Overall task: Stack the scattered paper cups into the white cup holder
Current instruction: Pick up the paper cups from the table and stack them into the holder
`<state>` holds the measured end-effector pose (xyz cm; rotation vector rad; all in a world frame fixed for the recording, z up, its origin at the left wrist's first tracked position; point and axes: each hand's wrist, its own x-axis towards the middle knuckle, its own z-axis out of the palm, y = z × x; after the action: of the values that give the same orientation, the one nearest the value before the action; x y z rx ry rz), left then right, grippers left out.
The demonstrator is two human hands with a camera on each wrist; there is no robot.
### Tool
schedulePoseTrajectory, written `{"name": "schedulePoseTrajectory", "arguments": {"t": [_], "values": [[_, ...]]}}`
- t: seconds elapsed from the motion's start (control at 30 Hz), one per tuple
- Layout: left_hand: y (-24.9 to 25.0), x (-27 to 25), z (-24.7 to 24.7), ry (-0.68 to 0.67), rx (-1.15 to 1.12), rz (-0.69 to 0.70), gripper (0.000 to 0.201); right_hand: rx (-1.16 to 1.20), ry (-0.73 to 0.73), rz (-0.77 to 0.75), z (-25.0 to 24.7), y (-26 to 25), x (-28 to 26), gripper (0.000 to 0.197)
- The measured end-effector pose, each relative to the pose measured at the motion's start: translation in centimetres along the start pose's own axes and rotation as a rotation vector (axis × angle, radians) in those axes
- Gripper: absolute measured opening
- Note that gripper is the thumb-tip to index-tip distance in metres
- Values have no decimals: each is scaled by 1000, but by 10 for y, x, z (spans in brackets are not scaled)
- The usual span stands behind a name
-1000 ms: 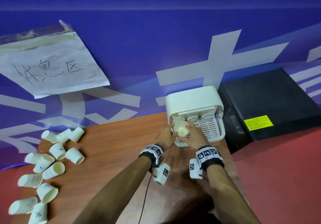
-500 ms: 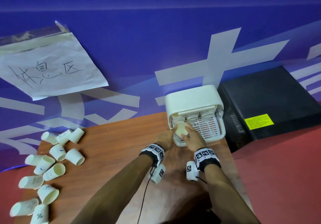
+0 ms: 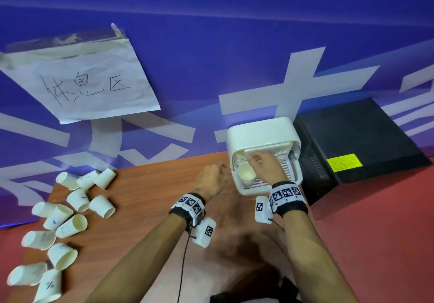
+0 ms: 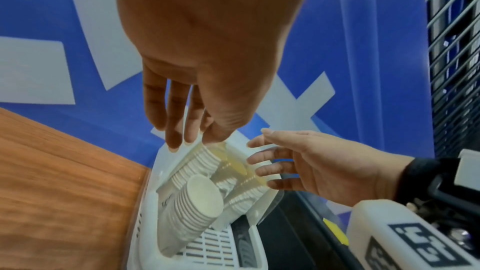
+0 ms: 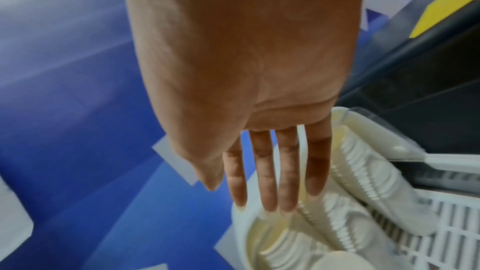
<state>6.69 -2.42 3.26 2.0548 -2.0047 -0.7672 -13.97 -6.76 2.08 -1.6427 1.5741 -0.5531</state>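
Observation:
The white cup holder (image 3: 258,133) stands at the table's far right edge, against the blue wall. Rows of nested paper cups lie inside it; the left stack (image 3: 246,176) (image 4: 200,198) shows its open mouth toward me. My right hand (image 3: 260,165) (image 5: 272,182) reaches into the holder above the stacks, fingers straight and empty, by the clear flap (image 4: 233,161). My left hand (image 3: 212,177) (image 4: 182,137) hovers just left of the holder, fingers relaxed and holding nothing. Several loose cups (image 3: 70,211) lie scattered at the table's left end.
A black box (image 3: 352,138) with a yellow label sits right beside the holder. A handwritten paper sign (image 3: 82,79) is taped to the blue wall. The wooden table (image 3: 145,197) ends just right of the holder, above red floor (image 3: 375,232).
Both hands were pressing a cup onto the left stack. Now the cup sits on that stack, the left hand has drawn back to the left, and the right hand has risen toward the flap.

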Motion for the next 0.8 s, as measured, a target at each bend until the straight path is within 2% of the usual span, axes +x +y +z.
{"name": "schedulePoseTrajectory", "arguments": {"t": [0.07,0.2,0.27,0.43,0.57,0.7,0.8], "values": [[-17,-13,-17,65,-38,-34,25,0,-7,-57,10,-28,-3,18],[-65,-45,-58,170,-70,-103,14,-19,-69,-172,51,-94,-14,24],[-100,-63,-75,183,-65,-156,8,-30,-124,-224,82,-126,-22,21],[-208,-121,-105,241,-58,-260,12,-122,-321,-366,174,-192,-46,18],[-309,-179,-110,232,-4,-399,5,-233,-472,-423,251,-231,-64,23],[-405,-240,-101,163,48,-606,21,-286,-568,-418,320,-258,-74,23],[-459,-282,-92,59,137,-734,38,-316,-623,-416,365,-272,-79,25]]}}
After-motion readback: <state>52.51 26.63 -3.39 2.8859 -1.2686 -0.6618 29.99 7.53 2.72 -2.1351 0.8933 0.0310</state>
